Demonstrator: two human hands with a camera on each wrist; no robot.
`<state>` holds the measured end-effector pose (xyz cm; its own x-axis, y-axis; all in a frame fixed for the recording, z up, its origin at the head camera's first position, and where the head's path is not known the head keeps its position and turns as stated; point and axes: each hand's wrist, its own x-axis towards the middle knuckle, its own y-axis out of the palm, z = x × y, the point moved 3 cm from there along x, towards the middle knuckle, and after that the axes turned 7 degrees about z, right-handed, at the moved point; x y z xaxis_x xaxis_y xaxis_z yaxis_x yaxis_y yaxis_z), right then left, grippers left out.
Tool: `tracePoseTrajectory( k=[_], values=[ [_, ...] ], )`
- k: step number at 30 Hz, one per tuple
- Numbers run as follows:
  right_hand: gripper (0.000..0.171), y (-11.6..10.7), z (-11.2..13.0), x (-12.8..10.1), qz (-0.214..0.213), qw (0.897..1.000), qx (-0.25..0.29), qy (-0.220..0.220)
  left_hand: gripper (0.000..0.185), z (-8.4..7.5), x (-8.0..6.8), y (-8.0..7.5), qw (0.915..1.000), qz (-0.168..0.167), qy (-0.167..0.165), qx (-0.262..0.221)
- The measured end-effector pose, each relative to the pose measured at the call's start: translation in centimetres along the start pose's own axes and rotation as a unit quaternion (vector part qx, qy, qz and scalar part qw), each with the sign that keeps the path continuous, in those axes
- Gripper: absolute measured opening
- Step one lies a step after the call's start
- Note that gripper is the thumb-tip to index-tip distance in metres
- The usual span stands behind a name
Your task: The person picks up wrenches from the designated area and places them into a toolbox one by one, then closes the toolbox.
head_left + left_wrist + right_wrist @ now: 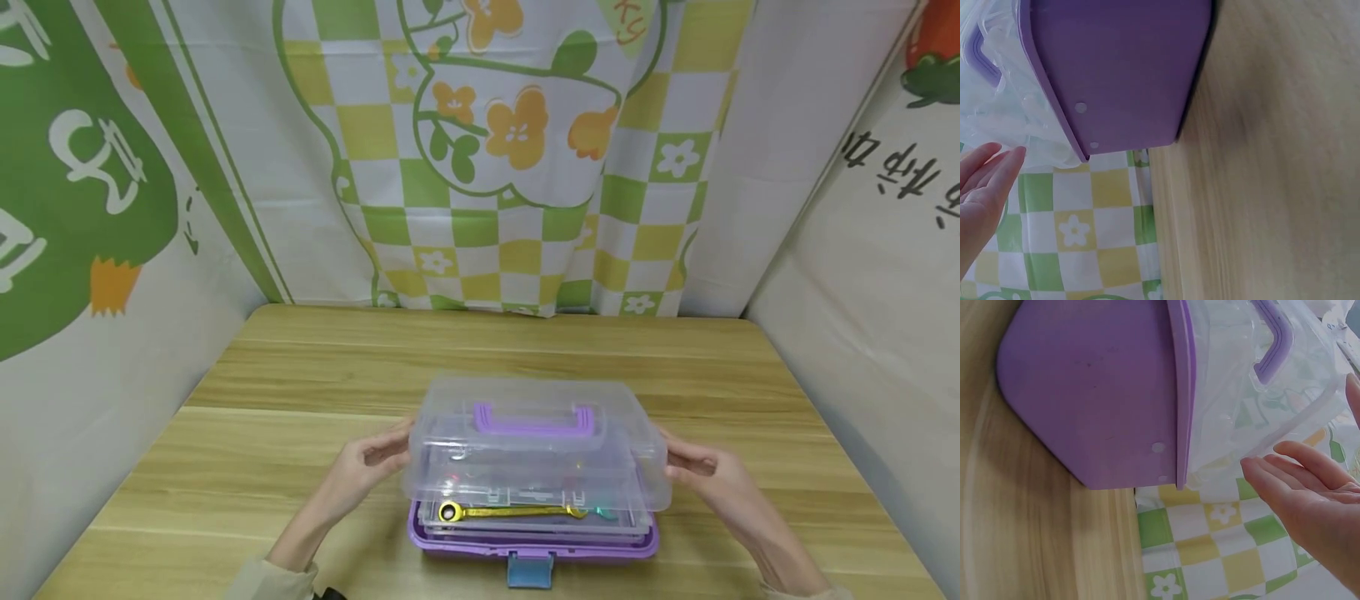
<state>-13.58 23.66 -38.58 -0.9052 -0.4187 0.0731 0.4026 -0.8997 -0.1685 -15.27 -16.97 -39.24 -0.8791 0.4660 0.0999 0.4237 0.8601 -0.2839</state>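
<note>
A purple toolbox (536,550) stands near the table's front edge, its clear lid (450,400) tilted up at the front. My left hand (367,467) is at the lid's left end and my right hand (708,475) at its right end. In the wrist views, the extended fingertips (1013,159) of the left and fingertips (1260,469) of the right lie right at the lid's sides. A purple handle (534,429) tops the lid, and a blue latch (529,572) hangs from the front rim. Under the raised edge, a gold ratchet wrench (517,511) lies across a clear inner tray (487,528).
The toolbox stands on a wood-grain table (315,383). Behind the table hangs a checkered cloth curtain (495,233), with printed cloth walls on the left (217,275) and right (840,308). A greenish shiny tool end (606,512) shows beside the wrench.
</note>
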Motion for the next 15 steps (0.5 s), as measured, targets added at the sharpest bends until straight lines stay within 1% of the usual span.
tracePoseTrajectory(
  k=[3,6,10,15],
  values=[
    [0.045,0.1,-0.2,-0.4,0.013,1.000,-0.012,0.005,0.041,0.2,-0.3,0.1,0.9998,0.016,0.014,0.000],
    [0.045,0.2,-0.5,-0.7,0.024,1.000,-0.007,-0.003,0.042,0.4,-0.6,0.2,0.9986,0.036,0.040,0.002],
    [0.046,0.4,-0.9,-1.0,0.049,0.998,0.018,-0.025,0.045,0.6,-1.0,0.4,0.9958,0.060,0.070,0.000],
    [0.051,0.7,-1.3,-1.1,0.064,0.995,0.053,-0.054,0.050,1.0,-1.6,0.7,0.9909,0.079,0.107,0.023]
  ],
)
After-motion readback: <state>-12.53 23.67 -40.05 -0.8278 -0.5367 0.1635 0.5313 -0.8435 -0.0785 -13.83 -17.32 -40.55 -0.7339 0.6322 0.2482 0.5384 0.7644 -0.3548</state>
